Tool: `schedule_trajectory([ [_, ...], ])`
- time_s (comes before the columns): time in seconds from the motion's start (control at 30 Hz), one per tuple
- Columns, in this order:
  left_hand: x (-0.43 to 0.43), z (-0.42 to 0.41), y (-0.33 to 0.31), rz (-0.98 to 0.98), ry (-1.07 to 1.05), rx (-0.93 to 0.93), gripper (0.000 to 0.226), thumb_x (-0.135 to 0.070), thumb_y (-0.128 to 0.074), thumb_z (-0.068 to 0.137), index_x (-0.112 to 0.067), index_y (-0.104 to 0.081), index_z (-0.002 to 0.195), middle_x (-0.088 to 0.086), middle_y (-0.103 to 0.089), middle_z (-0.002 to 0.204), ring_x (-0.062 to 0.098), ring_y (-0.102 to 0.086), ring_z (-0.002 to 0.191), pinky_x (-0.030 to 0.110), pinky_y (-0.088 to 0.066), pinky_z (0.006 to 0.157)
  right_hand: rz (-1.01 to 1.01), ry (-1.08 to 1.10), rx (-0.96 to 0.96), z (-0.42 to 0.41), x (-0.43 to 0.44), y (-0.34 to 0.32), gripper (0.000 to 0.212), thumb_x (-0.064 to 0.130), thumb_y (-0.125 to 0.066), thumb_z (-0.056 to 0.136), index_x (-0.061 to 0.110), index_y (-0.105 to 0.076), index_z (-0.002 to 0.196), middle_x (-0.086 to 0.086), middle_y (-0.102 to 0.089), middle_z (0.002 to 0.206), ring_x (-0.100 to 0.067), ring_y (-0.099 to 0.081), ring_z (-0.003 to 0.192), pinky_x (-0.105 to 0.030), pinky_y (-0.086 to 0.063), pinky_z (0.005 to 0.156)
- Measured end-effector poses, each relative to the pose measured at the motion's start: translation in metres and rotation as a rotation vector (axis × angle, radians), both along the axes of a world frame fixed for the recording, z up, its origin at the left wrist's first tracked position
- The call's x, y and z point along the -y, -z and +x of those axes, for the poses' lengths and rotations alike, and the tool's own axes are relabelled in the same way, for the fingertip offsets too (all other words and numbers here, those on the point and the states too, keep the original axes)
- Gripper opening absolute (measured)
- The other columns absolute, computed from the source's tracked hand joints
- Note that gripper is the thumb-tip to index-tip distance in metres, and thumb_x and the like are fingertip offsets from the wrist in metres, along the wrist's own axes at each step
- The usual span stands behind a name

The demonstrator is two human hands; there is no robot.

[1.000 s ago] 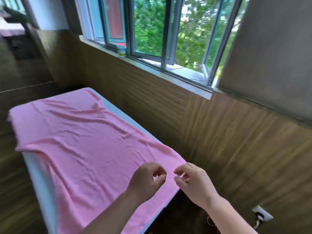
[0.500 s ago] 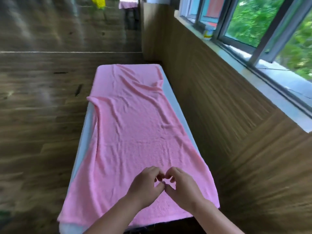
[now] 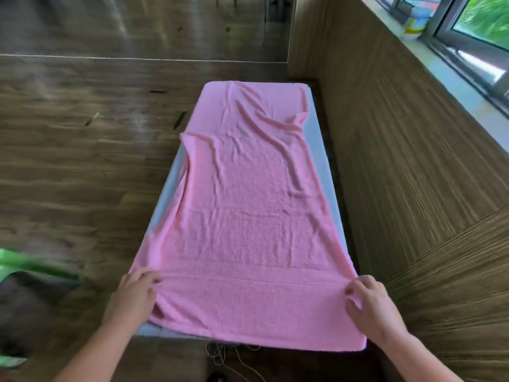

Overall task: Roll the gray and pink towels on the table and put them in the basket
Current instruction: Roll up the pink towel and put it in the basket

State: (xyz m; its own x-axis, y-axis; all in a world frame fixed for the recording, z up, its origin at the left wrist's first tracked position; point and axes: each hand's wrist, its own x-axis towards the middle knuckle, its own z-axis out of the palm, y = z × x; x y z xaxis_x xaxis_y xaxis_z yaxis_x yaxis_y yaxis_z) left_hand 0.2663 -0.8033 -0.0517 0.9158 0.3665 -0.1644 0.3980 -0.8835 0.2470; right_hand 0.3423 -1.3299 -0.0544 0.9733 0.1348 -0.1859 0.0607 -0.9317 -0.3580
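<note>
Pink towel (image 3: 248, 216) spread lengthwise over table (image 3: 321, 161), near end hanging past near table edge. Left hand (image 3: 132, 293) grasping left border at near table end, right hand (image 3: 371, 304) pinching right border. Wrinkles toward far table end: likely crooked, loose roll. Uneven pull: possible slide off table side.

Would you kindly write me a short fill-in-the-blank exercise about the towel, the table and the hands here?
1. The towel spread over the table is ____ in colour.
2. The left hand and the right hand both hold the towel at its ____ end.
3. The window is on the table's ____ side.

Missing words: pink; near; right.
</note>
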Motion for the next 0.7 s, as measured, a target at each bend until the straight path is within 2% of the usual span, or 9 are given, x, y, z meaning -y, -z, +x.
schedule_trajectory([
  [0.1, -0.008, -0.004, -0.006, -0.006, -0.130, -0.008, 0.023, -0.020, -0.054, 0.097, -0.031, -0.063, 0.114, -0.004, -0.048, 0.128, 0.017, -0.047, 0.106, 0.034, -0.047, 0.080, 0.090, 0.184, -0.089, -0.006, 0.007, -0.003, 0.027, 0.040, -0.069, 0.084, 0.034, -0.058, 0.108, 0.014, -0.051, 0.111, -0.010, -0.056, 0.095, -0.033, -0.051, 0.076],
  [0.2, -0.015, -0.007, -0.008, -0.039, -0.304, -0.009, 0.034, -0.021, -0.054, 0.097, -0.022, -0.058, 0.131, 0.009, -0.052, 0.132, 0.031, -0.051, 0.114, 0.045, -0.049, 0.088, 0.229, 0.404, -0.237, -0.013, 0.008, -0.001, 0.055, 0.050, -0.073, 0.081, 0.030, -0.052, 0.127, 0.010, -0.061, 0.112, -0.011, -0.061, 0.096, -0.032, -0.049, 0.076],
  [0.27, -0.021, -0.010, -0.005, -0.116, -0.409, -0.050, 0.038, -0.025, -0.054, 0.099, -0.015, -0.054, 0.135, 0.013, -0.059, 0.123, 0.031, -0.058, 0.102, 0.043, -0.050, 0.080, 0.294, 0.533, -0.347, -0.019, 0.007, 0.001, 0.062, 0.055, -0.073, 0.079, 0.024, -0.053, 0.129, 0.005, -0.063, 0.109, -0.015, -0.060, 0.096, -0.033, -0.046, 0.075],
  [0.33, -0.030, -0.014, -0.002, -0.165, -0.429, -0.086, 0.032, -0.030, -0.055, 0.099, -0.010, -0.060, 0.123, 0.011, -0.067, 0.104, 0.025, -0.060, 0.083, 0.037, -0.047, 0.069, 0.387, 0.625, -0.463, -0.025, 0.006, 0.000, 0.048, 0.054, -0.075, 0.078, 0.020, -0.063, 0.109, 0.000, -0.065, 0.106, -0.017, -0.060, 0.093, -0.038, -0.049, 0.081],
  [0.43, -0.048, -0.022, -0.001, -0.109, -0.389, -0.118, 0.028, -0.039, -0.062, 0.094, -0.013, -0.068, 0.087, 0.006, -0.066, 0.077, 0.025, -0.060, 0.069, 0.036, -0.049, 0.065, 0.472, 0.715, -0.550, -0.036, 0.013, -0.007, 0.041, 0.046, -0.082, 0.074, 0.009, -0.074, 0.089, -0.013, -0.074, 0.089, -0.030, -0.069, 0.086, -0.049, -0.053, 0.092],
  [0.5, -0.061, -0.026, 0.000, -0.122, -0.411, -0.130, 0.032, -0.039, -0.068, 0.090, -0.011, -0.066, 0.076, 0.007, -0.067, 0.070, 0.029, -0.062, 0.066, 0.037, -0.051, 0.065, 0.501, 0.747, -0.575, -0.038, 0.016, -0.016, 0.037, 0.037, -0.082, 0.078, 0.003, -0.075, 0.091, -0.016, -0.072, 0.075, -0.030, -0.067, 0.067, -0.045, -0.058, 0.078],
  [0.6, -0.077, -0.017, -0.007, -0.414, -0.527, -0.018, 0.025, -0.029, -0.074, 0.087, -0.008, -0.070, 0.076, 0.011, -0.071, 0.073, 0.032, -0.066, 0.071, 0.045, -0.056, 0.073, 0.655, 0.785, -0.519, -0.019, 0.020, -0.034, 0.025, 0.022, -0.071, 0.090, -0.001, -0.070, 0.099, -0.011, -0.061, 0.068, -0.021, -0.053, 0.055, -0.035, -0.057, 0.058],
  [0.67, -0.081, -0.002, -0.026, -0.739, -0.672, 0.183, 0.017, -0.027, -0.072, 0.090, -0.010, -0.070, 0.093, 0.009, -0.073, 0.092, 0.029, -0.066, 0.087, 0.050, -0.055, 0.086, 0.902, 0.833, -0.391, 0.002, 0.023, -0.055, 0.015, 0.020, -0.066, 0.094, 0.006, -0.069, 0.099, -0.009, -0.065, 0.075, -0.020, -0.056, 0.061, -0.033, -0.056, 0.061],
  [0.7, -0.082, 0.002, -0.037, -0.891, -0.738, 0.290, 0.014, -0.024, -0.070, 0.092, -0.011, -0.069, 0.098, 0.006, -0.071, 0.094, 0.025, -0.064, 0.089, 0.045, -0.056, 0.084, 1.040, 0.844, -0.336, 0.010, 0.025, -0.067, 0.013, 0.021, -0.064, 0.095, 0.009, -0.069, 0.098, -0.008, -0.066, 0.078, -0.019, -0.058, 0.065, -0.033, -0.055, 0.062],
])
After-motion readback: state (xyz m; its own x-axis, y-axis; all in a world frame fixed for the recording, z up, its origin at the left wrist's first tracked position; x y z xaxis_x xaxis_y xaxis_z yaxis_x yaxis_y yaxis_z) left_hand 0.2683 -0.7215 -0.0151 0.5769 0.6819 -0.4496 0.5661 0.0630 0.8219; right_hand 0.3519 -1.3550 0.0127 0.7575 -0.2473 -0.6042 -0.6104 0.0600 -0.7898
